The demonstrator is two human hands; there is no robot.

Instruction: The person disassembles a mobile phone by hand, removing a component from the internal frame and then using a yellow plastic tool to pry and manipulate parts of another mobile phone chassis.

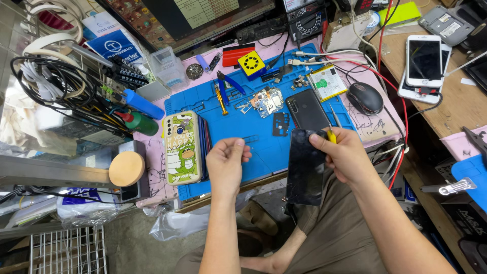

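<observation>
Now right hand (345, 155) grips dark phone panel (305, 167); left hand (225, 165) loosely curled, empty, well left.

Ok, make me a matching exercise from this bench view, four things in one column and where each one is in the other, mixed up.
Things:
1. dark panel
2. mouse
3. cartoon phone case
4. white phone

Places:
A. on the wooden shelf at far right
B. at the left edge of the blue mat
C. held in the right hand
D. on the pink mat, just right of the blue mat

The left hand holds none of the four.

Pairs: 1-C, 2-D, 3-B, 4-A
</observation>
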